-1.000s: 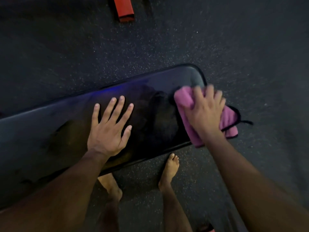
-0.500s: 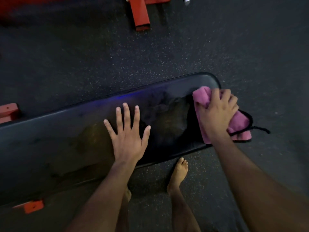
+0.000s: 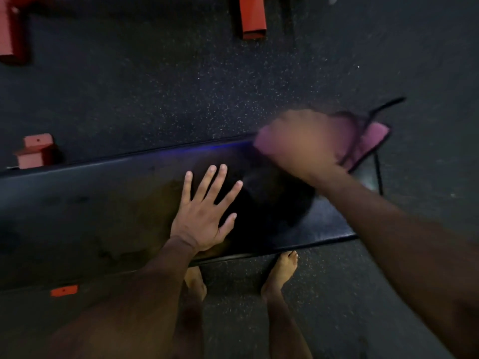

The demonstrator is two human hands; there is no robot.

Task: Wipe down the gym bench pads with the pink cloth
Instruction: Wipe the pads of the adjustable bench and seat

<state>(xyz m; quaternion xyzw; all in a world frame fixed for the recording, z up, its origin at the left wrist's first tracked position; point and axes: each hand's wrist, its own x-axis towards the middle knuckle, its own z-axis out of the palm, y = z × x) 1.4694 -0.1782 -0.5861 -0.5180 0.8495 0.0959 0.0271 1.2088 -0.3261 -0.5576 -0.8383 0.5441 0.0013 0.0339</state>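
The right hand (image 3: 302, 141) was a blur on the cloth (image 3: 373, 137) at the pad's (image 3: 103, 203) far right corner, so I could not tell how its fingers lay. Part of the cloth flapped out past the pad's end, its black edging trailing a loose loop. That cloth looked soft, light and limp, best bunched under the palm rather than pinched at 1 corner. The left hand (image 3: 204, 216) lay flat on the pad, all 5 fingers spread apart, bracing. The pad ran long from left to right, rising slightly rightward, its rounded end pointing right. Its glossy skin looked slick and firm, an easy glide.
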